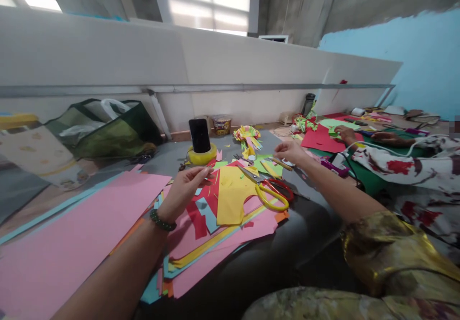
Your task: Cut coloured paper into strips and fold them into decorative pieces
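Note:
My left hand (185, 190), with a dark beaded bracelet at the wrist, is over the left side of a pile of coloured paper. Its fingers are pressed together; what they hold, if anything, is too small to tell. My right hand (293, 153) is raised at the pile's far right, fingertips together near a craft knife (282, 164). Nothing can be made out in its pinch. Between the hands lies a yellow sheet (230, 200) with a curved cut-out. Scissors (271, 196) with one yellow and one red handle lie on it. Red and light blue scraps (206, 214) surround it.
A phone (200, 135) stands in a yellow tape roll (202, 154), near a snack cup (222, 125) and a paper rosette (247, 135). Pink sheets (89, 229) and a green bag (108, 128) are at left. At right, another person's hands work near red paper (319, 140).

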The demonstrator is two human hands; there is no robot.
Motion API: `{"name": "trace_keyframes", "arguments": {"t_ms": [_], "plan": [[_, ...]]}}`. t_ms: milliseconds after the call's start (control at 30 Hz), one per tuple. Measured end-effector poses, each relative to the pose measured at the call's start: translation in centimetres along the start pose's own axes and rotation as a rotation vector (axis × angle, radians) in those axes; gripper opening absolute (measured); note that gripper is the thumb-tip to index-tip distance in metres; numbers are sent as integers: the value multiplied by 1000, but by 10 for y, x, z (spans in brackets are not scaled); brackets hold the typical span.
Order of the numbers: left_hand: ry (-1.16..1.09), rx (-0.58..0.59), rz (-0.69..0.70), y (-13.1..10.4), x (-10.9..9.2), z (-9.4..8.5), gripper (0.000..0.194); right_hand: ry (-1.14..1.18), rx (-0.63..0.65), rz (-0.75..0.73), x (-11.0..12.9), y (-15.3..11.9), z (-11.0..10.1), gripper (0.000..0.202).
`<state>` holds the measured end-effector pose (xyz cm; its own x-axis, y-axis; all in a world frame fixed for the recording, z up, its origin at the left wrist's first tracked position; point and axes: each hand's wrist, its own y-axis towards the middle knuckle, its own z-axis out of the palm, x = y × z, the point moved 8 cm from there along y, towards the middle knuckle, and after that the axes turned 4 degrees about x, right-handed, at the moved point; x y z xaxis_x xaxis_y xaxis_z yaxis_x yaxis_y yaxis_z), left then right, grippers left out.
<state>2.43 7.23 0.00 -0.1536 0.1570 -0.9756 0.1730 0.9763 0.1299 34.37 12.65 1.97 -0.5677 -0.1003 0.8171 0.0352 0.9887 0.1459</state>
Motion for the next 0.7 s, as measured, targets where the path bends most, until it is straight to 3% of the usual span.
{"name": "trace_keyframes", "arguments": {"t_ms": [100, 200, 400, 533, 700], "plan": [[12, -37, -3, 4, 2, -9, 56, -162, -21, 97, -31, -1, 4, 15], [-5, -115, -23, 7, 6, -25, 52, -318, -39, 135, -43, -5, 0, 7], [-36, -255, -52, 13, 11, -51, 42, -546, 7, 101, -40, -12, -3, 8], [-91, -276, -76, 13, 12, -54, 39, -620, -2, 68, -33, -13, -5, 6], [-73, -256, -60, 14, 12, -51, 39, -628, -50, 62, -29, -7, -10, 21]]}}
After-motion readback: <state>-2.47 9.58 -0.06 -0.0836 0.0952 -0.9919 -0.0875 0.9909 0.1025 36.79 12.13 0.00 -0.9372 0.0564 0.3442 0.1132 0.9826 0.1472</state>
